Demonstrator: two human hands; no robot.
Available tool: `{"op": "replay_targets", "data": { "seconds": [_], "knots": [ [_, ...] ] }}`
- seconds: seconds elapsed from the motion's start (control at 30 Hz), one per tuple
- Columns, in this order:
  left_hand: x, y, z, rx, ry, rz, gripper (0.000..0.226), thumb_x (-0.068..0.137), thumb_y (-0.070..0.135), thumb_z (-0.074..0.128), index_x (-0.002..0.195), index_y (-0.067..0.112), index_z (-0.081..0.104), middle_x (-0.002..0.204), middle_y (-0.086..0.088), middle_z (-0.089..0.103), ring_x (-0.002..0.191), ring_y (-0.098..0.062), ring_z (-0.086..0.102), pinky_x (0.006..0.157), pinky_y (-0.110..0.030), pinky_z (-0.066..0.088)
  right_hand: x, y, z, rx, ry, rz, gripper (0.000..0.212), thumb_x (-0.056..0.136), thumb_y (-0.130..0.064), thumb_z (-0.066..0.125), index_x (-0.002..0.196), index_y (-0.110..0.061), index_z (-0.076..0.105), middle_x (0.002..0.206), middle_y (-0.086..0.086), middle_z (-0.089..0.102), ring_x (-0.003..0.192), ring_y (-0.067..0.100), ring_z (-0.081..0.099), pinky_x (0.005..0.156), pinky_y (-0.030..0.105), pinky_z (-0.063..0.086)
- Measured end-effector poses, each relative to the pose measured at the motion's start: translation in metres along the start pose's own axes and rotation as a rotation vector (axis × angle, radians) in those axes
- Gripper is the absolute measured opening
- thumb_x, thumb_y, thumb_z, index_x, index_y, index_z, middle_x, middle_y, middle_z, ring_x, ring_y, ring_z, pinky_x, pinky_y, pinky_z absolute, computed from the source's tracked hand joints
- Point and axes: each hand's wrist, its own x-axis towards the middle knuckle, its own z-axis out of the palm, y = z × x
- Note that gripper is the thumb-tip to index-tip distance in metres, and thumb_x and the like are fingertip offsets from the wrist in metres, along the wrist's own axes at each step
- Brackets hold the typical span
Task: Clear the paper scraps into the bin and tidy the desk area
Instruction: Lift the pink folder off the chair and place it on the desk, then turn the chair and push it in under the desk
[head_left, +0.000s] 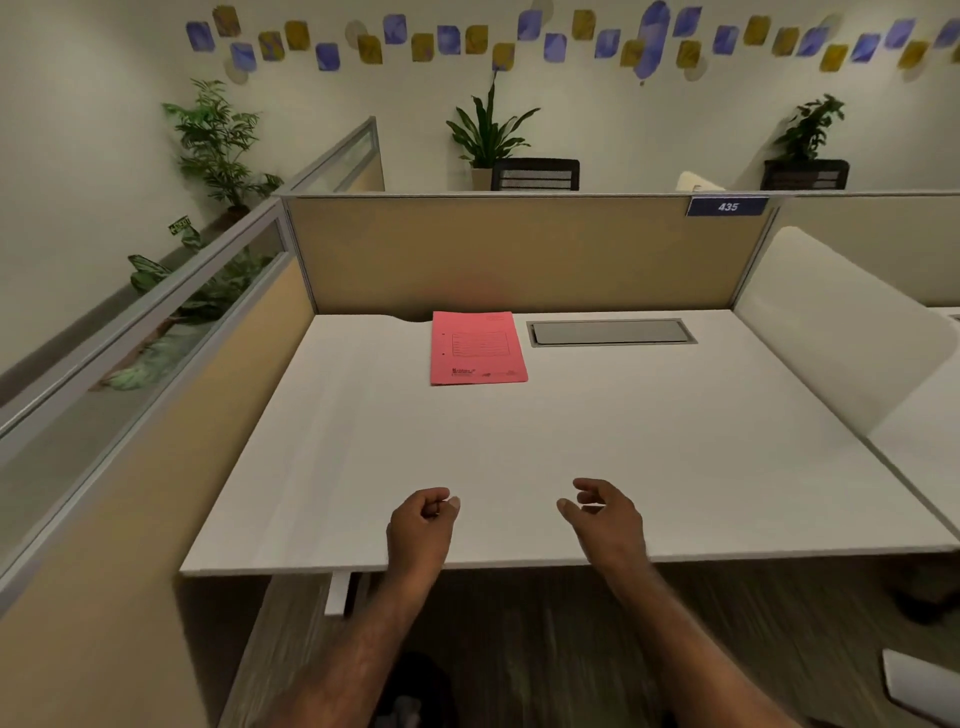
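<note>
Table (649, 441) shows no paper scraps and no bin is in view, only a pink folder (478, 347) well beyond both grips, left hand (422, 522) curled closed, contents indeterminate, right hand (605, 512) half-open and empty, suggesting clearing is largely complete.

a blue sign (727, 206) reading 435 sits on the tan partition (509, 254); potted plants (488, 130) and chairs (535, 174) stand behind.
</note>
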Motion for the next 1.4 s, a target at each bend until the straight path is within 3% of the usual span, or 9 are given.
{"op": "replay_targets", "data": {
  "seconds": [0.1, 0.2, 0.33, 0.4, 0.63, 0.97, 1.2, 1.4],
  "knots": [
    [-0.030, -0.008, -0.017, 0.021, -0.036, 0.026, 0.027, 0.096, 0.027, 0.072, 0.121, 0.017, 0.072, 0.108, 0.002, 0.073, 0.102, -0.015, 0.069, 0.094, -0.038, 0.061, -0.043, 0.005, -0.006, -0.006, 0.031, 0.004, 0.041, 0.090, -0.032, 0.081, 0.128, -0.024, 0.067, 0.116, -0.002, 0.068, 0.104, 0.014, 0.066, 0.088, 0.036, 0.059],
    [-0.057, -0.018, -0.025, 0.028, -0.054, 0.030, 0.026, 0.096, 0.028, 0.071, 0.121, 0.019, 0.072, 0.107, 0.004, 0.073, 0.099, -0.009, 0.067, 0.079, -0.023, 0.057, -0.074, 0.011, -0.014, -0.043, 0.048, 0.018, 0.043, 0.090, -0.031, 0.081, 0.130, -0.023, 0.067, 0.118, -0.001, 0.068, 0.105, 0.015, 0.066, 0.090, 0.038, 0.060],
    [-0.084, -0.022, -0.035, 0.017, -0.067, 0.028, 0.026, 0.096, 0.026, 0.072, 0.121, 0.016, 0.073, 0.106, 0.004, 0.073, 0.099, -0.008, 0.067, 0.074, -0.016, 0.051, -0.105, 0.015, -0.026, -0.055, 0.067, 0.025, 0.043, 0.090, -0.031, 0.082, 0.130, -0.022, 0.067, 0.117, -0.002, 0.068, 0.098, 0.007, 0.064, 0.085, 0.031, 0.058],
    [-0.094, -0.021, -0.037, 0.016, -0.072, 0.031, 0.026, 0.096, 0.026, 0.072, 0.120, 0.017, 0.073, 0.104, 0.005, 0.072, 0.098, -0.006, 0.066, 0.073, -0.015, 0.051, -0.116, 0.018, -0.032, -0.058, 0.068, 0.033, 0.044, 0.091, -0.030, 0.081, 0.131, -0.021, 0.067, 0.119, 0.000, 0.069, 0.103, 0.010, 0.064, 0.087, 0.028, 0.055],
    [-0.125, -0.016, -0.038, 0.033, -0.086, 0.090, 0.026, 0.097, 0.025, 0.071, 0.122, 0.016, 0.071, 0.109, 0.001, 0.072, 0.102, -0.011, 0.068, 0.088, -0.029, 0.060, -0.145, 0.022, -0.047, -0.048, 0.074, 0.051, 0.049, 0.090, -0.028, 0.082, 0.135, -0.021, 0.064, 0.124, 0.000, 0.067, 0.110, 0.013, 0.064, 0.089, 0.027, 0.053],
    [-0.196, -0.032, -0.022, 0.069, -0.144, 0.105, 0.023, 0.095, 0.028, 0.073, 0.117, 0.022, 0.073, 0.101, 0.009, 0.072, 0.097, -0.007, 0.069, 0.090, -0.036, 0.063, -0.210, 0.055, -0.096, -0.024, 0.106, 0.057, 0.046, 0.090, -0.032, 0.081, 0.133, -0.026, 0.065, 0.122, -0.004, 0.066, 0.108, 0.010, 0.064, 0.074, 0.018, 0.048],
    [-0.274, -0.043, 0.002, 0.114, -0.160, 0.126, 0.023, 0.094, 0.025, 0.074, 0.117, 0.023, 0.073, 0.104, 0.011, 0.071, 0.097, -0.003, 0.067, 0.082, -0.020, 0.056, -0.262, 0.095, -0.150, -0.008, 0.119, 0.073, 0.044, 0.088, -0.035, 0.083, 0.128, -0.032, 0.067, 0.118, -0.010, 0.066, 0.103, 0.004, 0.064, 0.070, 0.016, 0.048],
    [-0.348, -0.047, 0.030, 0.103, -0.198, 0.115, 0.025, 0.095, 0.023, 0.073, 0.119, 0.018, 0.073, 0.107, 0.004, 0.073, 0.101, -0.012, 0.070, 0.093, -0.040, 0.063, -0.307, 0.131, -0.209, -0.028, 0.139, 0.061, 0.044, 0.087, -0.037, 0.083, 0.127, -0.033, 0.067, 0.114, -0.012, 0.067, 0.102, 0.002, 0.064, 0.076, 0.020, 0.053]
  ]
}}
